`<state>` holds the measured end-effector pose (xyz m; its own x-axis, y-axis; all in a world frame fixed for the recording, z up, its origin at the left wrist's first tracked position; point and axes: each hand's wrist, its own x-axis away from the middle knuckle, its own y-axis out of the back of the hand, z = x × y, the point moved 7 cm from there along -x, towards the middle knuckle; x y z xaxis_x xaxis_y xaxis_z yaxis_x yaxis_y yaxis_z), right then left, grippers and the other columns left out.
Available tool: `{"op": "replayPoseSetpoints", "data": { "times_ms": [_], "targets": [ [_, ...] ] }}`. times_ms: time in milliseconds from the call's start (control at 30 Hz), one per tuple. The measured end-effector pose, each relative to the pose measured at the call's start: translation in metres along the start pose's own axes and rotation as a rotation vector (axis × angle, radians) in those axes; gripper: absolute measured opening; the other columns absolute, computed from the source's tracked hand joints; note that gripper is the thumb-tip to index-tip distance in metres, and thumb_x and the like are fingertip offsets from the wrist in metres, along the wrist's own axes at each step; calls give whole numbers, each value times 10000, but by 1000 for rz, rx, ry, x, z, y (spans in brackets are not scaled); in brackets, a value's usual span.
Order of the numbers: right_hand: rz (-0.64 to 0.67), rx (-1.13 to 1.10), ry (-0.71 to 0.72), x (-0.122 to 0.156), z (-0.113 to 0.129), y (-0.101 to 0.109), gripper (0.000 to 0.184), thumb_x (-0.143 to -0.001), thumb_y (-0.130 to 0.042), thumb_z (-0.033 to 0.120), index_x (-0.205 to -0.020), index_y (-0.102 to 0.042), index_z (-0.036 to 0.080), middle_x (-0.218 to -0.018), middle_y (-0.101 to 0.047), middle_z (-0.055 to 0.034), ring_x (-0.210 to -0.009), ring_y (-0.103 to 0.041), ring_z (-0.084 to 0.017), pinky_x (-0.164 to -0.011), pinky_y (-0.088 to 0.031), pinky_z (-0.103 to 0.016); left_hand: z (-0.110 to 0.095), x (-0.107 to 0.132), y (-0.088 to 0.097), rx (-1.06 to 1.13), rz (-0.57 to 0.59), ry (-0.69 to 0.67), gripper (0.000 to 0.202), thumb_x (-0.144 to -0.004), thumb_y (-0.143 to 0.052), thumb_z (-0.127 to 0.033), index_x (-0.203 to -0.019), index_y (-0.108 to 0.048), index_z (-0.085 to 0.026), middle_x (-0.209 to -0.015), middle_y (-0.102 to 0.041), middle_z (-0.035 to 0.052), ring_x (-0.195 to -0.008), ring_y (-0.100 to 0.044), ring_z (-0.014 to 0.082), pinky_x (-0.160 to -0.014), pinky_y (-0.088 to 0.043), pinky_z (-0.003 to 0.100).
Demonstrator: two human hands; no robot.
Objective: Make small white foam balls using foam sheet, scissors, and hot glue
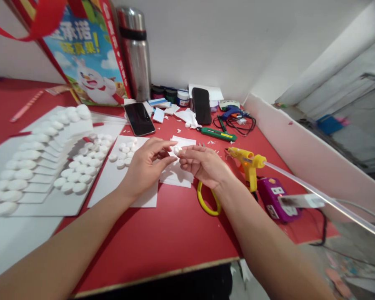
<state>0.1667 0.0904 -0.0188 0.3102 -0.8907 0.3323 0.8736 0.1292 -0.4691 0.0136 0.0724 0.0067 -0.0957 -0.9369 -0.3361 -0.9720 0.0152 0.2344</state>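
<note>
My right hand (204, 164) pinches a small rounded white piece (176, 151) between thumb and fingertips, above a few white paper sheets (176, 179). Just left of that piece is my left hand (148, 162), its thumb and index finger apart with nothing between them. A white board (103, 189) lies under my left wrist, and several small white discs (120, 163) rest on it. The handles of yellow-handled scissors (219, 210) show below my right hand; their blades are mostly hidden.
Stepped boards with rows of white ovals (17, 185) stand left. A yellow glue gun (249, 166) with a long stick and a purple power socket (273, 200) are right. Behind are a green cutter (218, 134), two phones (140, 118), a steel flask (136, 58) and a gift bag (90, 58).
</note>
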Motion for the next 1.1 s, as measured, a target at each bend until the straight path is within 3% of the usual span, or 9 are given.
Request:
{"op": "replayPoseSetpoints", "data": {
  "times_ms": [100, 200, 367, 433, 533, 600, 767, 1100],
  "targets": [
    [42, -43, -63, 2, -1, -1, 289, -578, -967, 199, -744, -743, 122, -695, -683, -4, -615, -586, -65, -574, -492, -188, -7, 1, 1, -113, 6, -117, 248, -943, -704, -269, -1180, -772, -253, -1074, -684, 50, -912, -645, 158, -860, -532, 292],
    [52, -46, -77, 4, -2, -3, 331, -578, -983, 235, -759, -728, 126, -721, -684, -2, -594, -564, -56, -549, -468, -194, -10, 2, 1, -154, -1, -144, 190, -962, -685, -310, -1116, -774, -245, -1041, -706, 54, -943, -650, 183, -855, -529, 301],
    [50, 60, -64, 4, -5, -6, 426, -627, -975, 430, -720, -674, 143, -685, -656, 9, -533, -542, -60, -472, -415, -199, -16, 1, -2, -209, 31, -170, 150, -974, -654, -323, -1006, -735, -201, -1005, -704, 72, -941, -659, 195, -853, -519, 311],
    [38, 125, -29, 3, -4, -5, 455, -654, -945, 509, -712, -668, 153, -652, -640, 8, -513, -539, -68, -453, -402, -205, -14, 1, -2, -163, 33, -102, 158, -968, -652, -333, -963, -722, -191, -935, -694, 59, -844, -653, 177, -781, -519, 296],
    [-31, 205, 74, 2, 3, 1, 453, -705, -892, 569, -746, -682, 169, -638, -639, 7, -508, -550, -83, -461, -420, -223, -2, 0, -3, 5, 44, 120, 214, -954, -660, -397, -909, -713, -194, -780, -675, 29, -701, -628, 161, -656, -505, 276],
    [-42, 234, 180, 3, 10, 1, 400, -726, -886, 527, -819, -707, 182, -687, -670, 7, -548, -581, -91, -517, -470, -236, 3, 1, -4, 98, 58, 213, 241, -947, -667, -422, -891, -718, -193, -736, -672, 23, -686, -629, 162, -647, -505, 273],
    [14, 390, 366, 9, 19, -9, 331, -732, -887, 415, -905, -717, 189, -767, -703, 7, -619, -616, -110, -596, -516, -267, 7, 2, -5, 96, 69, 240, 270, -936, -682, -440, -888, -731, -179, -721, -668, 16, -671, -615, 149, -625, -477, 259],
    [-29, 486, 409, 5, 13, -8, 267, -753, -853, 361, -825, -655, 196, -675, -668, 22, -564, -603, -111, -538, -485, -262, 2, 5, -7, 27, 20, 146, 198, -924, -683, -376, -911, -726, -183, -839, -678, 32, -726, -652, 164, -664, -502, 276]
  ]
}}
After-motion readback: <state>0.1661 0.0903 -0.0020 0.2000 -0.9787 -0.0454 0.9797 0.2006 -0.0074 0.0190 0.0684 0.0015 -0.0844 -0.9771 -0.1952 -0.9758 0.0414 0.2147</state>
